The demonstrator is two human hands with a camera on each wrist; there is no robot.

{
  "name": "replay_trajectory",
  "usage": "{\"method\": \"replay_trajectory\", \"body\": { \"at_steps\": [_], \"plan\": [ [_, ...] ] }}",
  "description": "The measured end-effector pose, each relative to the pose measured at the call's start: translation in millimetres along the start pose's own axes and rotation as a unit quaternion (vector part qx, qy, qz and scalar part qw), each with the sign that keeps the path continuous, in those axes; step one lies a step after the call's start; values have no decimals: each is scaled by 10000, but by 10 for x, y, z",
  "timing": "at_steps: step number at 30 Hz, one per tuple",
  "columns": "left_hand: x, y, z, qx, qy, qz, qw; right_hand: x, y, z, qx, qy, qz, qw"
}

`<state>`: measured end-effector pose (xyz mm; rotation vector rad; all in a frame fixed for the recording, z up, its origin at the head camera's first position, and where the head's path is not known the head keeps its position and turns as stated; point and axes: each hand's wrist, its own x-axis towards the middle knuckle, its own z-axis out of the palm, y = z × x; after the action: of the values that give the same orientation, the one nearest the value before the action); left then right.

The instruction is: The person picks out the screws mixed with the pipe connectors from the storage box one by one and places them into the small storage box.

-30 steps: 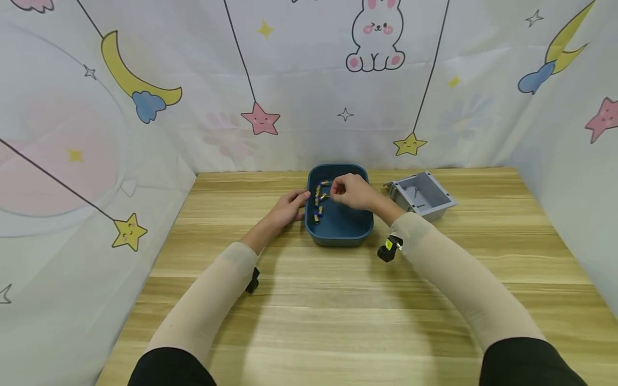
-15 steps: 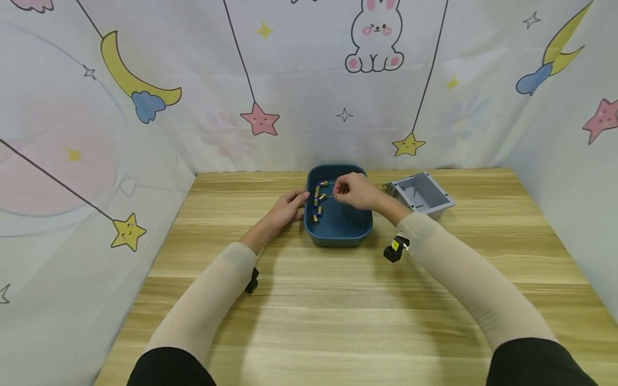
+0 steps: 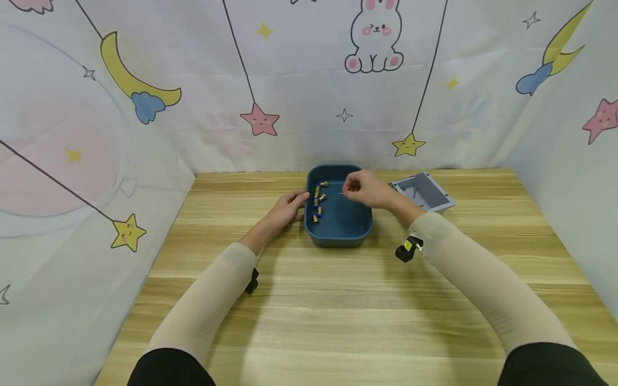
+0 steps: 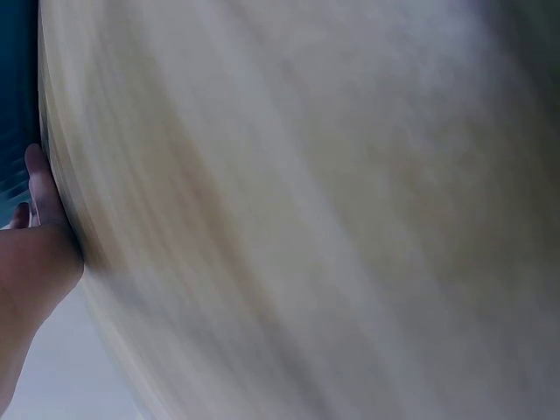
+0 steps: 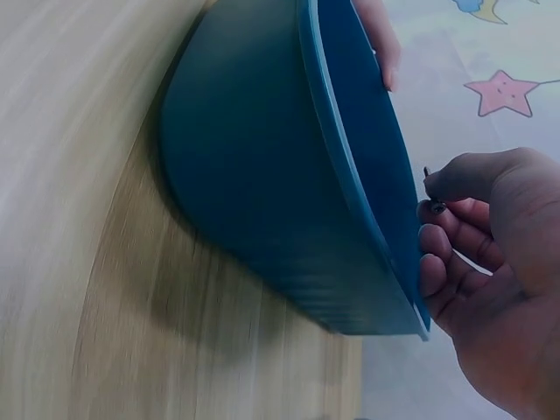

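Over the right part of a dark blue bin [image 3: 338, 242], my right hand [image 3: 368, 188] pinches a small metal screw [image 3: 340, 193] between thumb and forefinger. In the right wrist view, the dark screw [image 5: 436, 206] shows at the fingertips, beside the bin's rim. My left hand [image 3: 288, 208] rests against the bin's left side with its fingers straight and its thumb at the rim. Several small brass-coloured fittings [image 3: 316, 202] with blue bands lie along the left side of the bin's floor.
A grey plastic box [image 3: 436, 194] without a lid stands right of the bin, with small screws inside; my right forearm partly hides it. Behind the wooden table [image 3: 309, 311] hangs a white cloth [image 3: 309, 80] printed with stars and a rabbit.
My right hand has moved right, away from the brass fittings and toward the bin's right rim, with the screw in its fingertips. The left hand stays against the bin.
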<state>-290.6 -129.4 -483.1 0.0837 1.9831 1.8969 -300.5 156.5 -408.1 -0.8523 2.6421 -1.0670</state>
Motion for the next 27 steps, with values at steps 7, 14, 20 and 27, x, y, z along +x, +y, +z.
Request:
{"method": "replay_trajectory", "body": {
  "at_steps": [7, 14, 20, 27],
  "plan": [
    [6, -17, -4, -48, 13, 33, 10000, -94, 62, -62, -103, 131, -21, 9999],
    [18, -40, -24, -63, 2, 66, 10000, -187, 92, -176, -4, 234, 38, 9997],
    [18, -35, -18, -60, 17, 79, 9999, -218, 137, -288, 69, 488, 147, 9987],
    [19, -28, -2, -28, -3, 92, 10000, -250, 159, -387, 55, 681, 338, 9971]
  ]
}}
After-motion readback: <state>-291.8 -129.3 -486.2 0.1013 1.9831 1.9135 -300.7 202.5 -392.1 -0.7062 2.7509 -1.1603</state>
